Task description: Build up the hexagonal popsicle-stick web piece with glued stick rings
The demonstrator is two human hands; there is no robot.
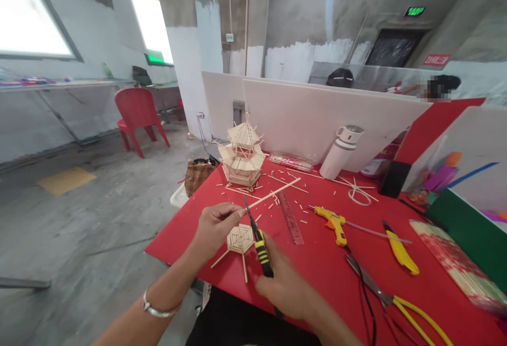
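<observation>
My left hand (216, 224) pinched the near end of the long stick (273, 193), fingers closed tight on it. The rest of the stick ran off to the far right, low over the table (174, 240). My right hand (285, 285) was wrapped shut round the cutters (259, 245), their tip right at the stick beside my fingertips. Best, I reckoned, to hold it level and bite square, fingertips clear of the blades. The little hexagon (240, 239) lay just under my hands, close to the table's left edge, so room was tight there. The ruler (290, 218) and glue gun (335, 224) sat to the right, with open red top nearer me.
</observation>
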